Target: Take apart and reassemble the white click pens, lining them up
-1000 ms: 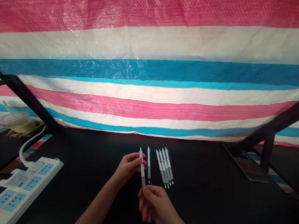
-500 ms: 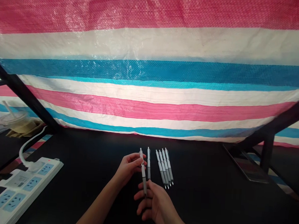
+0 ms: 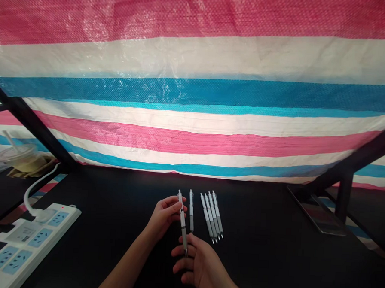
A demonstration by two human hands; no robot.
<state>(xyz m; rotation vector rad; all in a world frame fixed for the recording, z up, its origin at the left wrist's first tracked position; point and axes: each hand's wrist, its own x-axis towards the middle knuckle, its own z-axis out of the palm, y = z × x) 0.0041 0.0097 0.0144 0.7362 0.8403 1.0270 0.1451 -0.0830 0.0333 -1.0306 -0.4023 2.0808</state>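
A white click pen (image 3: 182, 216) with a grey grip slants tip-down between my hands. My left hand (image 3: 164, 213) is closed around its upper part, thumb in front and fingers behind. Beside the grip and tip, my right hand (image 3: 202, 262) has its fingers apart and slightly curled. The tip overlaps the right index finger; whether they touch I cannot tell. Just beyond, a similar pen (image 3: 191, 208) lies alone on the black table (image 3: 254, 259), its tip end close to my right thumb. Farther right, a row of several matching pens (image 3: 212, 216) lies side by side, tips towards me.
A white power strip (image 3: 22, 240) with a plugged-in cable occupies the left side. A flat glossy dark panel (image 3: 318, 210) lies at the right by a black frame leg (image 3: 344, 195). Striped sheeting (image 3: 192, 139) hangs behind. A lidded cup (image 3: 17, 156) stands far left.
The held pen and my left hand have shifted slightly to the left. My right fingers have moved a little. The pens on the table stay put.
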